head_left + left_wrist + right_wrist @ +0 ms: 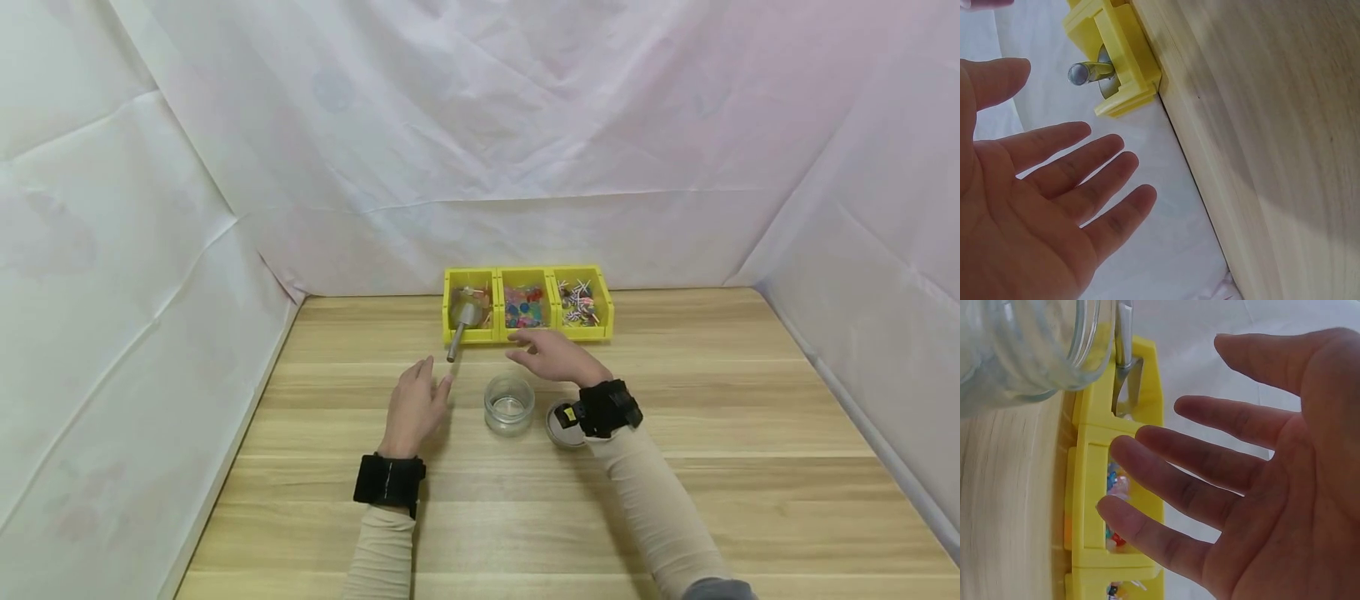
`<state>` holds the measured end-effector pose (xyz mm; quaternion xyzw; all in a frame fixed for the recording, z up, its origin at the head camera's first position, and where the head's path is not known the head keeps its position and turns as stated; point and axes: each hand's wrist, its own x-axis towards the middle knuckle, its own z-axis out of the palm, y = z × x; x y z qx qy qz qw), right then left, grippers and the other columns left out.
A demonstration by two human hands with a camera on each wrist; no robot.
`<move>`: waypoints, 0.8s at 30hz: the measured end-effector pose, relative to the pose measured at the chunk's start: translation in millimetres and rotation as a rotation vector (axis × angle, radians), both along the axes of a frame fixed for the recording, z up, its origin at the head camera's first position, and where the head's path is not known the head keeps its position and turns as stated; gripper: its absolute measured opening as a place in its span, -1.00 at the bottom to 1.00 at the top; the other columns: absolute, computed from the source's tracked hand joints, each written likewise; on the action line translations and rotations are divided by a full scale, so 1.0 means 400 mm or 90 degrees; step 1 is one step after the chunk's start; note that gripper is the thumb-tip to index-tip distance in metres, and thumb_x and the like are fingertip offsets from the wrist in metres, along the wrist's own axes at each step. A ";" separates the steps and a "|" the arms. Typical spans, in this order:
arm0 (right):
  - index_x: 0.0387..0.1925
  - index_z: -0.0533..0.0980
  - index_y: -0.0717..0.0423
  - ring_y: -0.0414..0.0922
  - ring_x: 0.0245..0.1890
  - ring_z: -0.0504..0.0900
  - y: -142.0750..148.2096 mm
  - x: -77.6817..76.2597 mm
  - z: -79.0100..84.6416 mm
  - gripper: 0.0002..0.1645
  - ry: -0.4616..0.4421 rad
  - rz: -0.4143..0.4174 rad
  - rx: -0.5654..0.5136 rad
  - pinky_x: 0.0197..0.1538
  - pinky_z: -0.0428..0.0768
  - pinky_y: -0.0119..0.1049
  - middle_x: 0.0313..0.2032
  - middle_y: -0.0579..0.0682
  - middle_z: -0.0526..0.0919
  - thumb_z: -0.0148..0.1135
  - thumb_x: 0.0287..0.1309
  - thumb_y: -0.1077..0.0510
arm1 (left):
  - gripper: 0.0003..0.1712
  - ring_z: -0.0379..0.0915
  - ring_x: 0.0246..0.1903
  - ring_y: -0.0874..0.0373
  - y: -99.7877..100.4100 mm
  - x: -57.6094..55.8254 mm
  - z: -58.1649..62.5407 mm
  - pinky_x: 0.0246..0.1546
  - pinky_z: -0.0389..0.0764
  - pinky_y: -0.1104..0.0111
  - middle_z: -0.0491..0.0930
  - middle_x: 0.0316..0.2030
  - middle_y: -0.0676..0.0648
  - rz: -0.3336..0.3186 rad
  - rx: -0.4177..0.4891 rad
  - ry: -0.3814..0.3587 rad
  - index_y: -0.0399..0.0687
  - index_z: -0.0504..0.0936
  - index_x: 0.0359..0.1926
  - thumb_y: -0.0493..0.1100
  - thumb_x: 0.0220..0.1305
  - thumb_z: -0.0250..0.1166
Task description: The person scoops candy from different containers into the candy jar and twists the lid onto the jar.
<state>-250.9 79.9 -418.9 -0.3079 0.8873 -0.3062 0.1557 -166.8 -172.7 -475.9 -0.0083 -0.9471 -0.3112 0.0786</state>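
A clear glass jar [509, 407] stands without its lid on the table, between the two hands. My left hand [412, 410] hovers left of the jar, its fingers spread and holding nothing, as the left wrist view confirms. To the upper right of the jar, my right hand [557, 357] reaches over toward the yellow bin [525, 336], also holding nothing. A metal scoop [458, 334] rests in the bin's left compartment, its handle sticking out over the front edge. A round lid [564, 425] lies right of the jar, partly hidden by the right wrist.
The bin's middle compartment holds small colourful pieces [523, 308]. Lollipops with striped sticks [579, 305] fill the right one, and wrapped items lie under the scoop. White cloth [480, 125] walls in the wooden table [480, 525] at the back and both sides.
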 end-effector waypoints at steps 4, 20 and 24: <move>0.36 0.36 0.19 0.11 0.18 0.53 -0.008 -0.008 0.006 -0.40 0.003 0.021 -0.001 0.18 0.53 -0.06 0.23 0.25 0.51 -0.03 0.50 -0.10 | -0.32 0.29 0.31 -0.31 -0.001 -0.001 0.000 0.32 0.34 -0.09 0.35 0.30 -0.45 0.003 0.009 -0.011 -0.39 0.29 0.39 0.03 0.48 0.11; 0.34 0.38 0.15 0.05 0.25 0.48 -0.056 -0.068 -0.001 -0.41 -0.029 0.040 0.024 0.29 0.43 -0.11 0.25 0.16 0.49 0.00 0.48 -0.12 | -0.33 0.38 0.23 -0.32 -0.003 0.000 -0.003 0.23 0.45 -0.10 0.43 0.24 -0.44 0.007 0.004 -0.021 -0.37 0.32 0.38 0.01 0.46 0.16; 0.35 0.36 0.12 -0.01 0.08 0.60 -0.076 -0.081 0.012 -0.39 -0.070 0.040 0.040 0.09 0.57 -0.18 0.24 0.15 0.50 -0.01 0.47 -0.15 | -0.33 0.38 0.24 -0.31 -0.003 0.000 -0.002 0.24 0.44 -0.10 0.42 0.25 -0.44 0.011 0.010 -0.031 -0.36 0.31 0.39 0.00 0.46 0.16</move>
